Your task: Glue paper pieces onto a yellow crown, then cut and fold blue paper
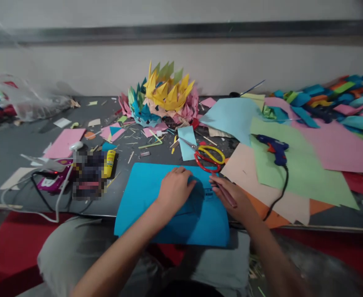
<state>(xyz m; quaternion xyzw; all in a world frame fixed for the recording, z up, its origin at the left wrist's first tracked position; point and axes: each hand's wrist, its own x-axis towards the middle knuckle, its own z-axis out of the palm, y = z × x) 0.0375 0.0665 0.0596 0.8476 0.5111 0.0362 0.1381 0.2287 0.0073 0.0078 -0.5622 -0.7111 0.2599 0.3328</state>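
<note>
Head view, left hand (175, 187): palm down on the blue sheet, the fingers flat and close together, the thumb set a little apart.
Right hand (235, 202): the fingers are closed around a dark pinkish pen (227, 195), over the sheet's right side; whether the tip touches cannot be told.
Blue sheet (196, 222): on the desk (14, 142) in front of the person, its near edge reaching past the desk's front; faint dark marks show between the hands.
Scissors (197, 151): at the sheet's far edge, red and yellow handles toward the right hand, blades over a pale blue strip (187, 140).
Glue gun (277, 149): on a green sheet (305, 185), right of the right hand.
Yellow tube (109, 163): left of the blue sheet.
Paper crowns (169, 97): farther back, near the wall, with paper scraps (150, 144) before them.
</note>
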